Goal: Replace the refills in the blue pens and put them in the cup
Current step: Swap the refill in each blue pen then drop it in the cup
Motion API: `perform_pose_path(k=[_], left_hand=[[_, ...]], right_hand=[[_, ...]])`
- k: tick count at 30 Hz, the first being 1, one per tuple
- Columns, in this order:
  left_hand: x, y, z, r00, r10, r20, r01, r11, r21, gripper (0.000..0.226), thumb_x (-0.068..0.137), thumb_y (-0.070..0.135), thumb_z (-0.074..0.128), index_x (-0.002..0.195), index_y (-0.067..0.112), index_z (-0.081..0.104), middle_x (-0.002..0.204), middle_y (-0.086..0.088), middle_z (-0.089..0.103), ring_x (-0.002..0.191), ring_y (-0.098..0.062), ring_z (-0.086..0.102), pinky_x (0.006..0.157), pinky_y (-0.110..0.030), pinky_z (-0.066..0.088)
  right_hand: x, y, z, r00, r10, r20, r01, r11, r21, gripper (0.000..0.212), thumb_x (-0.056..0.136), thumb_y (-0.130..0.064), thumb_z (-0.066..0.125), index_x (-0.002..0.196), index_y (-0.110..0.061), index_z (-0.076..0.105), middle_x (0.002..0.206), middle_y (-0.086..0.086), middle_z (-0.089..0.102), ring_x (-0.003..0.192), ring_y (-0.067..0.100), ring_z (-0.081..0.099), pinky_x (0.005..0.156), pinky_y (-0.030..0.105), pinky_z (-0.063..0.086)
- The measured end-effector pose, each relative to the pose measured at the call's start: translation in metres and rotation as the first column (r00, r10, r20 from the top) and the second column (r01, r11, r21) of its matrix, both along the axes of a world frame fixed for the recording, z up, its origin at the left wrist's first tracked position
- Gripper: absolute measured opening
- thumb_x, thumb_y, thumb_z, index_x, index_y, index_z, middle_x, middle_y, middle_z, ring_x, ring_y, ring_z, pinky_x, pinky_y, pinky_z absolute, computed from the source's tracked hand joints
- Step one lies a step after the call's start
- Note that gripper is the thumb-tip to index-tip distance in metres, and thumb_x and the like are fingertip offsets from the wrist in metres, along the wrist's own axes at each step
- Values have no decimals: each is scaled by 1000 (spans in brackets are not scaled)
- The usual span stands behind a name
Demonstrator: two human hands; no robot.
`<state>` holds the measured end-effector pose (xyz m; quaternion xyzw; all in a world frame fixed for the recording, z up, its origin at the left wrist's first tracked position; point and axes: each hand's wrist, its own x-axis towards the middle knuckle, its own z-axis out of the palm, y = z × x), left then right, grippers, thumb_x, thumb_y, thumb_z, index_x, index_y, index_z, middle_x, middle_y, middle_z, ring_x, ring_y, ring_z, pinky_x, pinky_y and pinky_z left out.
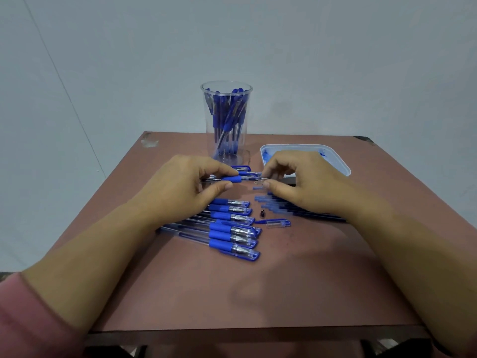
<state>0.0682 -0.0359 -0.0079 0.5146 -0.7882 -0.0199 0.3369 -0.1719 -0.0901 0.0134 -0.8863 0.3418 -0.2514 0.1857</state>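
Note:
My left hand (pixel 185 184) grips a blue pen (pixel 232 179) by its blue rubber grip, held level above the table. My right hand (pixel 302 182) pinches the refill (pixel 258 179) that sticks out of the pen's front end. A loose dark metal tip (pixel 262 213) and a loose blue cap (pixel 277 223) lie on the table below. A row of several capped blue pens (pixel 232 229) lies under my left hand. Several refills (pixel 271 202) lie under my right hand. The clear cup (pixel 227 120), behind my hands, holds several blue pens.
A white plastic tray (pixel 340 164) with blue ink stains sits at the back right, partly behind my right hand. More blue pens (pixel 244 168) lie just in front of the cup. The brown table (pixel 232 288) has bare surface toward its front edge.

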Motion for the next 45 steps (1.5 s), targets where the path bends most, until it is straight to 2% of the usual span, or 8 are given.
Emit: perform_pose_path(k=[5,9,13,17,25,34,40,45], left_hand=[[1,-1,-2,1000,2,-14,-2,1000,15,23,87,36,68,109,36,72,83,20,70,57,-10,58,61,-38,54],[2,0,-1,1000,9,-20,-8,1000,18,23,87,37,67,110,36,72,85,19,71,59,-13,59,62,-38,55],[1,-1,-1,1000,14,-15,-13,1000,14,24,86,38,67,110,36,71,85,21,70,58,-12,58,61,-35,54],[2,0,0,1000,16,-6,-16,1000,5,24,86,36,68,110,36,72,82,25,67,58,-11,58,59,-33,54],[1,-1,0,1000,14,-3,-14,1000,17,24,87,36,68,111,36,71,87,23,69,64,-9,60,62,-33,54],[-2,0,-1,1000,-9,-4,9,1000,-11,23,87,35,69,110,37,71,82,29,65,61,-10,62,62,-34,54],[-2,0,-2,1000,-15,12,15,1000,-19,23,86,35,70,109,37,71,78,37,59,60,-7,59,61,-29,53],[-2,0,-2,1000,-19,9,19,1000,-11,24,87,36,68,110,37,71,80,32,62,62,-8,60,61,-33,53]], right_hand=[[0,0,-1,998,12,-57,-11,1000,17,23,89,-23,66,111,-30,68,93,-14,65,89,4,59,81,17,47],[-6,1,4,992,2,-126,10,996,93,16,84,-32,72,99,-34,70,88,-13,65,88,4,60,83,27,51],[0,4,3,969,88,-232,-59,990,130,22,73,-49,76,91,-36,75,87,-11,61,86,2,58,75,20,47],[5,3,-1,949,115,-293,-97,993,73,13,78,-45,74,89,-37,74,85,-14,56,85,2,53,72,17,42],[-3,2,6,988,-8,152,5,1000,20,14,85,-21,73,86,-34,68,80,-18,69,75,1,65,68,6,44],[8,0,-7,988,43,148,-43,999,-1,13,83,-14,75,95,-18,72,87,-10,72,83,2,67,80,15,51],[14,2,-10,984,33,174,-36,999,12,16,80,-15,77,91,-24,69,85,-11,70,80,2,65,75,20,54],[14,0,-11,996,31,84,-32,999,12,14,88,-31,67,99,-24,71,86,-9,70,81,4,65,76,24,52]])
